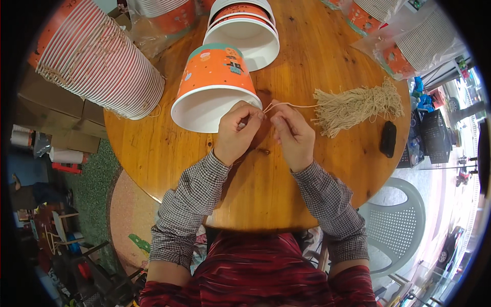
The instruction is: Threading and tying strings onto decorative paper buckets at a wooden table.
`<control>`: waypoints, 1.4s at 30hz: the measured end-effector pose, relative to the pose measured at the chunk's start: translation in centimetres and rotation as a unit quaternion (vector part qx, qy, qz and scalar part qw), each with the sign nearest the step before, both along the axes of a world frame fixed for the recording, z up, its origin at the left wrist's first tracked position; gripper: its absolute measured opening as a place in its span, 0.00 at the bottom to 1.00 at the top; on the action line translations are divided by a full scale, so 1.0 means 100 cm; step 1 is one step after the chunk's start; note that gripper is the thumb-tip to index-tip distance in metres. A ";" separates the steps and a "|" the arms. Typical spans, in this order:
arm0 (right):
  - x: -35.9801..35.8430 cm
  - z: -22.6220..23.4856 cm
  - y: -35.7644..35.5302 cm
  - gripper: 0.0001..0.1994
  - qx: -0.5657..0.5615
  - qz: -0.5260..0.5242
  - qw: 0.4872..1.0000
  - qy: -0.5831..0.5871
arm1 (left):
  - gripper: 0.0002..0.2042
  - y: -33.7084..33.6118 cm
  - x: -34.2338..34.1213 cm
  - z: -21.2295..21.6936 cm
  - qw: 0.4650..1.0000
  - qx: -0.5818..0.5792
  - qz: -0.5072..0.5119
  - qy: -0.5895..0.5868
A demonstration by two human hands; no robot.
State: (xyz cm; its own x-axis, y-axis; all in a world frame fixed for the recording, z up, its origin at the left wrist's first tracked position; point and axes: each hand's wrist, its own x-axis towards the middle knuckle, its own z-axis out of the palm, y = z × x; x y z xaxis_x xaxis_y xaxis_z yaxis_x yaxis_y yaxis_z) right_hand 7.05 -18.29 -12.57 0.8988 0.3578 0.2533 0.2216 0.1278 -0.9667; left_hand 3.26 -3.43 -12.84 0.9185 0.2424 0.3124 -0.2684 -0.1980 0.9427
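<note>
Both of my hands meet over the middle of the round table, pinching a thin tan cord (296, 105). My left hand (238, 129) has thumb and forefinger closed on it, right at the rim of an orange paper bucket (215, 69). My right hand (294, 134) grips the same cord a short way to the right, fingers curled. From there the cord runs toward a bundle of tan cords (358, 106) lying on the table. The bucket rests on its side, its white mouth toward me. Whether the cord passes through the bucket's rim is hidden by my fingers.
Behind the bucket lie more nested paper buckets (245, 38). A tall stack of buckets with cords (102, 61) leans at the left. Bagged bucket stacks (414, 43) stand at the far right. A small black object (387, 139) lies near the wooden table's (179, 158) right edge, above a grey plastic chair (394, 225).
</note>
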 end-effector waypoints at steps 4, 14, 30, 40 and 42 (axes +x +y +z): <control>0.008 0.004 -0.003 0.12 -0.028 0.004 0.999 -0.030 | 0.03 0.000 -0.003 0.003 0.998 0.055 -0.024 0.006; 0.017 -0.004 -0.011 0.04 -0.099 -0.066 0.993 -0.021 | 0.05 0.001 -0.006 0.007 0.998 0.065 -0.009 0.008; 0.006 0.018 -0.011 0.03 -0.157 0.005 0.980 -0.120 | 0.06 0.003 -0.011 0.006 0.995 -0.022 -0.055 0.079; 0.007 0.006 -0.006 0.07 -0.044 0.039 0.980 0.189 | 0.10 -0.012 -0.013 0.008 0.952 0.262 0.073 -0.138; 0.009 0.003 -0.008 0.07 -0.004 0.067 0.971 0.228 | 0.10 -0.010 -0.010 0.004 0.949 0.272 0.063 -0.145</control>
State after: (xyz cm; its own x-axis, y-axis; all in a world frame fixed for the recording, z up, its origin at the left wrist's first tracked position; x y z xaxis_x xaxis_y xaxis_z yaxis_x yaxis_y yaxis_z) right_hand 7.95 -19.12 -12.30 0.8619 0.4799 -0.1638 -0.2486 0.1184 -0.9613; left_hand 2.25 -4.40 -12.44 0.7490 0.0752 0.6583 -0.4424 -0.6828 0.5814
